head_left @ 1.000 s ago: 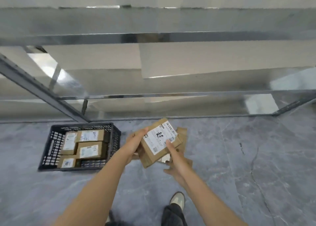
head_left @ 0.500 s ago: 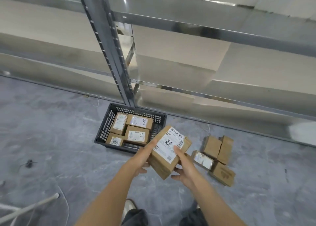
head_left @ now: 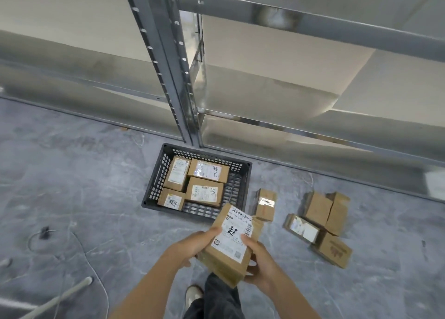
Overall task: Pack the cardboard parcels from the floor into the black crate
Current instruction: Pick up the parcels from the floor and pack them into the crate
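Above the floor, both hands — left hand (head_left: 192,245), right hand (head_left: 261,263) — grip one labelled parcel (head_left: 230,244); black crate (head_left: 156,181) just beyond.

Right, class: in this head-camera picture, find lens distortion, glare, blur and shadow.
Head view: the wide lens tilts the shelf upright; tape on the floor parcel beside the black crate glints; the right edge smears; light is soft, shadows faint; the label on the held parcel reads sharp.
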